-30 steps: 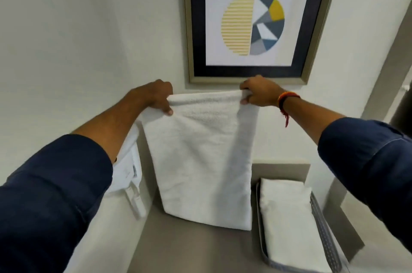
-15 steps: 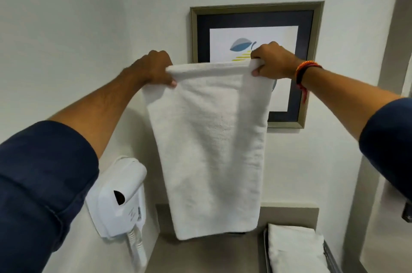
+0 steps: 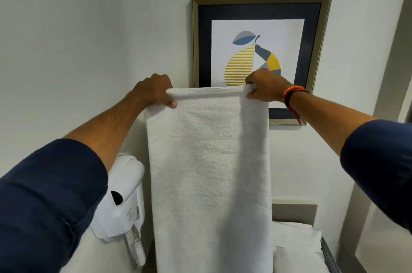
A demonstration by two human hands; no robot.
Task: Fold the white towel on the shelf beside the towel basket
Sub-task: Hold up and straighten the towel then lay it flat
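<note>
A framed picture [image 3: 258,54] of a pear hangs on the back wall [image 3: 145,5], and its lower left part is covered by the raised towel and the right hand. On the left wall a white wall-mounted hair dryer [image 3: 121,201] sits with its coiled cord [image 3: 136,248] hanging below, just beside the towel's left edge. At the lower right, folded white towels [image 3: 294,248] lie in the towel basket [image 3: 327,255], of which only a strip of grey mesh rim shows; the hanging towel hides their left side. A bit of the shelf's raised back edge [image 3: 294,211] shows above them.

The white towel [image 3: 209,172] hangs flat and long in front of the wall, its top edge level and taut between the two hands, its bottom end running out of view below.

Both arms reach forward and up, with dark blue sleeves pushed back from the forearms. The left hand [image 3: 153,92] pinches the top left corner, knuckles up, thumb at the front of the cloth. The right hand [image 3: 265,88] pinches the top right corner the same way, with a red and black band [image 3: 292,96] on its wrist.
</note>
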